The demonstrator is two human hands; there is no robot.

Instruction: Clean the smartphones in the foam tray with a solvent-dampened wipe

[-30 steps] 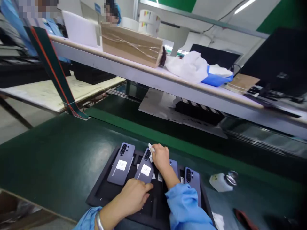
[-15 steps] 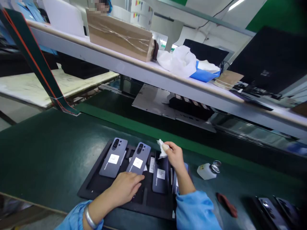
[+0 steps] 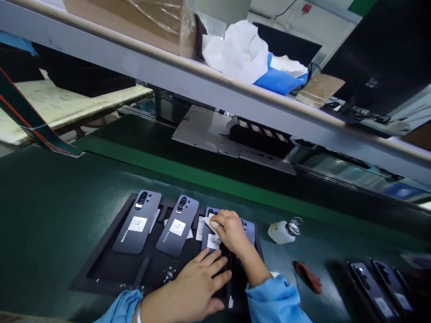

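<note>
My right hand (image 3: 231,231) pinches a crumpled white wipe (image 3: 211,223) against the back of the third smartphone (image 3: 205,242), just below its cameras. My left hand (image 3: 191,287) lies with its fingers spread over the lower end of that phone, covering much of it. To the left, two more grey-blue smartphones, one at the far left (image 3: 132,240) and one beside it (image 3: 173,242), lie back up with white labels. A fourth smartphone (image 3: 248,231) is partly hidden behind my right hand. All rest in a black tray (image 3: 97,258).
Right of the tray stand a white dispenser bottle (image 3: 282,232) with a metal top and a brown-red cloth (image 3: 308,277). More smartphones (image 3: 372,287) lie at the lower right. A shelf (image 3: 208,83) crosses above the bench, bearing a cardboard box (image 3: 134,22) and white wrapping (image 3: 242,54).
My right hand has brought the wipe down onto the third phone. My left hand has shifted right from the second phone to the third phone's lower end. The view has tilted down.
</note>
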